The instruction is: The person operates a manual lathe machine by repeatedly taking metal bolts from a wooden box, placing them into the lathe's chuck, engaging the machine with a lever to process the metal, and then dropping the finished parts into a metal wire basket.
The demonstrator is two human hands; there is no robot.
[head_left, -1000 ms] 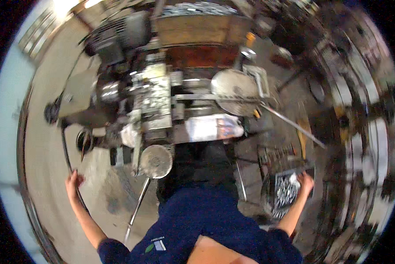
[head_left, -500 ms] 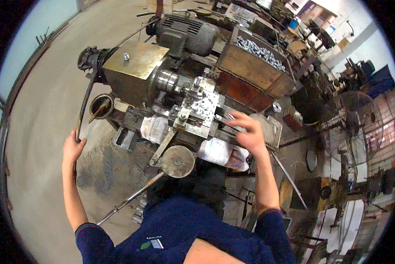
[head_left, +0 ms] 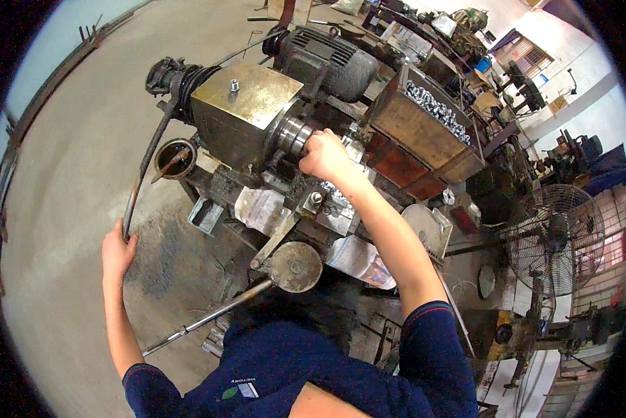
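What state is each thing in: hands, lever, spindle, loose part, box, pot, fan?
Left hand: closed around the lever
Right hand: fingers curled at the spindle; grip hidden
Lever: slanted, held near its lower end
Spindle: turning or stopped, can't tell
Loose metal part: upright on the housing
Box: filled with metal parts
Pot: open, stick inside
Fan: running or not, can't tell

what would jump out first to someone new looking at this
Probably the right hand at the shiny spindle near the middle, with the left hand gripping a long dark lever on the left. Next, the crate of small metal parts, beyond the right hand toward the upper right. The big round fan at the far right also stands out.
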